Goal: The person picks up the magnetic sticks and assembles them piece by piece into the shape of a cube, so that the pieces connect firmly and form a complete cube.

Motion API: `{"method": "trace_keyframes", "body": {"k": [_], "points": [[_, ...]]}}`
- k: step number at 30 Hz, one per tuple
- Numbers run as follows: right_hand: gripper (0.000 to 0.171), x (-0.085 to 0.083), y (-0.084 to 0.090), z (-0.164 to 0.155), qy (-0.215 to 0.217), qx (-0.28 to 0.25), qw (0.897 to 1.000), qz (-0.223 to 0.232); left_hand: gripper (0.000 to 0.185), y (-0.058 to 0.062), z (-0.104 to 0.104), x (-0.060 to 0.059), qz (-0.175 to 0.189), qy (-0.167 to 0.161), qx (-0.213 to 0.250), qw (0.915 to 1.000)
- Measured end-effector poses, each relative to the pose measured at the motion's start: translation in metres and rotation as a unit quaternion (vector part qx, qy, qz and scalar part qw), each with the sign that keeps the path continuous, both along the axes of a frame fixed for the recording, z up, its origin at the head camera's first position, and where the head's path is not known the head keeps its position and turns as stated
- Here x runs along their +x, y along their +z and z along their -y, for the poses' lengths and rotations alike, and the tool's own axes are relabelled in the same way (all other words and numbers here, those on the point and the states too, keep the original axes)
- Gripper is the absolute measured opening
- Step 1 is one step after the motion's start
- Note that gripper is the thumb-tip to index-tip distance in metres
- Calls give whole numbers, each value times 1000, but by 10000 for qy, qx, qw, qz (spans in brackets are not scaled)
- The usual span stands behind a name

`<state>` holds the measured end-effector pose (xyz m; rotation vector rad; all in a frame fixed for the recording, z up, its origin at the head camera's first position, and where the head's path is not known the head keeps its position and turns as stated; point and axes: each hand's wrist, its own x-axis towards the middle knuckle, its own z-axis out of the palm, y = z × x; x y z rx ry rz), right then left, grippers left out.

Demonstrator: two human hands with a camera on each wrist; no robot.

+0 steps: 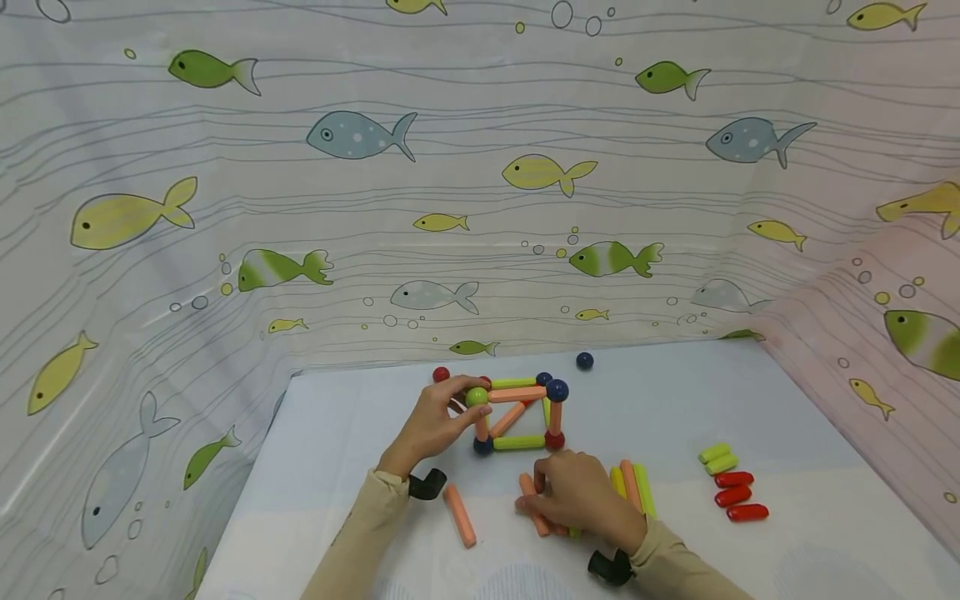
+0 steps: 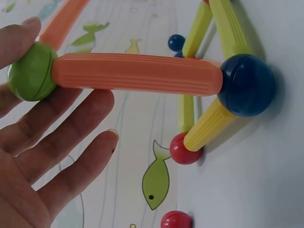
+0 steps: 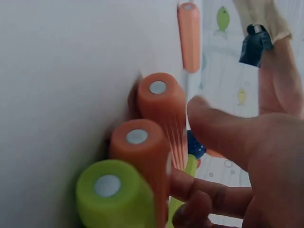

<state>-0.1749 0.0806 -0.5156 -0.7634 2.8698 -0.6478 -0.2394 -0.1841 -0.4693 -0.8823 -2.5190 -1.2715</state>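
Observation:
A frame of magnetic rods and balls stands at the table's middle. My left hand [image 1: 433, 421] pinches its upper green ball [image 2: 32, 72] between thumb and fingers. From that ball an orange rod [image 2: 137, 73] runs to a dark blue ball [image 2: 249, 85] on the table. Nearer me, my right hand [image 1: 585, 496] has its thumb and fingers about an orange rod [image 3: 162, 107] lying on the table. Beside that rod are a second orange rod [image 3: 137, 145] and a green rod [image 3: 111, 192]; in the head view the hand partly hides them.
A loose orange rod [image 1: 461, 517] lies left of the right hand. Yellow, orange and green rods [image 1: 632, 485] lie right of it. Short green rods [image 1: 718, 458] and red rods [image 1: 733, 496] lie farther right. A blue ball [image 1: 584, 361] and a red ball [image 1: 441, 375] sit behind.

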Motion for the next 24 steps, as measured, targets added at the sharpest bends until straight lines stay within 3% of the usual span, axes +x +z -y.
{"method": "trace_keyframes", "body": {"k": [6, 17, 24], "points": [[38, 3, 4, 1, 49, 158, 9998, 146, 34, 1, 2, 2, -48, -70, -9, 10000], [14, 2, 2, 6, 33, -529, 9977, 418, 35, 0, 3, 1, -78, -106, 17, 9999], [15, -5, -4, 8, 3, -607, 9981, 102, 36, 1, 3, 1, -164, -181, 29, 9997]]}}
